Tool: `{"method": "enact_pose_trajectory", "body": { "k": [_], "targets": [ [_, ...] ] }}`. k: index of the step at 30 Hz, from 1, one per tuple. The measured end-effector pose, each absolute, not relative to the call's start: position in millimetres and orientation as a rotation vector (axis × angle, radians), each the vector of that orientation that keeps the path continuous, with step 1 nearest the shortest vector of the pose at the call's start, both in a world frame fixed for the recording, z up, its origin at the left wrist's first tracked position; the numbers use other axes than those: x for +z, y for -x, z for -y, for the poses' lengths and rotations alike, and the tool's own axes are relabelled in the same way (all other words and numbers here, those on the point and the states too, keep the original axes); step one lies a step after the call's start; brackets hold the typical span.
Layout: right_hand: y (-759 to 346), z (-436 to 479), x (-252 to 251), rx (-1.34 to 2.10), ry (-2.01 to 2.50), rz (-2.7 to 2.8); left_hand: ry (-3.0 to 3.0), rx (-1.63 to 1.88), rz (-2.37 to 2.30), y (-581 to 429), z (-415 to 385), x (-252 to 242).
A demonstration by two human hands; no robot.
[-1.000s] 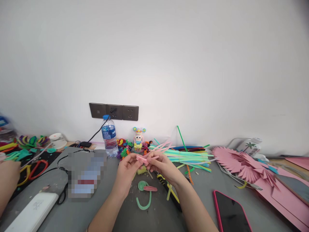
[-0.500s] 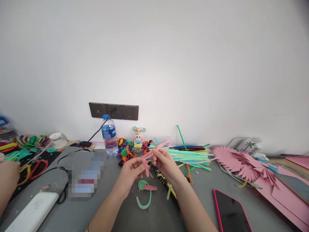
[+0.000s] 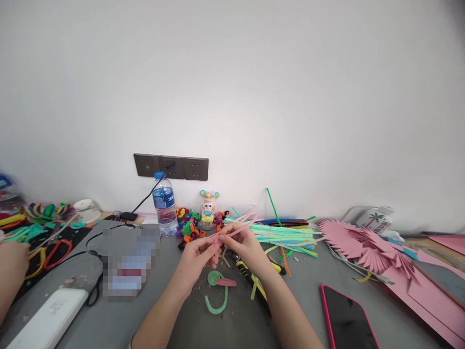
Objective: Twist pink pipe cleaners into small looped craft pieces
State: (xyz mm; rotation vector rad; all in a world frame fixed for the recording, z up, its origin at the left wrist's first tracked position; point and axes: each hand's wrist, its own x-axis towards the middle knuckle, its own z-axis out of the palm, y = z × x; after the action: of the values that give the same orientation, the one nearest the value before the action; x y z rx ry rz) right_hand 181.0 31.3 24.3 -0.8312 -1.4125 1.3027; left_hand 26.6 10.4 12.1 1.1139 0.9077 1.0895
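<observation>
just above the grey worktop point(image 3: 232, 320), the left hand point(image 3: 198, 256) and right hand point(image 3: 242, 245) each pinch the pink pipe cleaner point(image 3: 221, 237), mid-bend; the next twist seems to want a firm grip from both.

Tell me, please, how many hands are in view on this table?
3: the left hand and right hand meet at centre on a pink strip; a co-worker's hand rests at the far left edge.

**Colours on the grey desk**

Pipe cleaner point(image 3: 232, 231): pale pink. Loop point(image 3: 217, 295): mint green. Stick pile point(image 3: 286, 233): mint, yellow, green, orange. Paper fans point(image 3: 358, 245): pink. Phone point(image 3: 345, 320): black, pink-red rim. Bottle point(image 3: 164, 203): clear, blue cap and label. Sockets point(image 3: 170, 167): dark brown.
</observation>
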Motion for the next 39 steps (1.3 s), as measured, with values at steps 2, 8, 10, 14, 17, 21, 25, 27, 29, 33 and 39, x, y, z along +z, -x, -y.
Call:
{"method": "enact_pose_trajectory", "body": {
  "k": [2,8,10,14,17,21,25,27,29,33,39],
  "targets": [
    [-182.6,-33.0,22.0,1.273,0.866,1.404,-1.084,1.077,-0.915,-27.0,-9.5,13.1],
    [-183.1,-34.6,19.6,1.194,0.881,1.384,-1.047,1.081,-0.891,-27.4,-8.7,15.7],
    [-181.4,-34.5,19.6,1.171,0.883,1.378,-1.02,1.101,-0.879,-27.3,-8.6,17.4],
    [-178.9,-34.5,18.2,1.132,0.82,1.404,-0.968,1.133,-0.861,-26.8,-7.7,20.3],
    [-179.2,-34.4,17.1,1.096,0.799,1.428,-0.961,1.136,-0.849,-26.3,-6.4,21.3],
    [-179.8,-33.1,19.2,1.064,0.8,1.461,-0.954,1.133,-0.838,-25.4,-6.6,19.6],
    [-177.8,-29.3,24.4,0.976,0.757,1.518,-0.871,1.148,-0.794,-23.6,-10.2,13.9],
    [-176.7,-27.3,26.8,0.896,0.756,1.567,-0.823,1.166,-0.771,-22.6,-12.1,11.5],
    [-176.1,-25.9,28.5,0.784,0.755,1.629,-0.793,1.195,-0.753,-21.8,-13.3,10.7],
    [-175.5,-24.9,29.3,0.638,0.725,1.722,-0.742,1.25,-0.738,-21.0,-14.3,13.5],
    [-173.8,-23.7,28.3,0.631,0.722,1.79,-0.649,1.315,-0.746,-21.9,-14.4,17.0]
  ]
}}
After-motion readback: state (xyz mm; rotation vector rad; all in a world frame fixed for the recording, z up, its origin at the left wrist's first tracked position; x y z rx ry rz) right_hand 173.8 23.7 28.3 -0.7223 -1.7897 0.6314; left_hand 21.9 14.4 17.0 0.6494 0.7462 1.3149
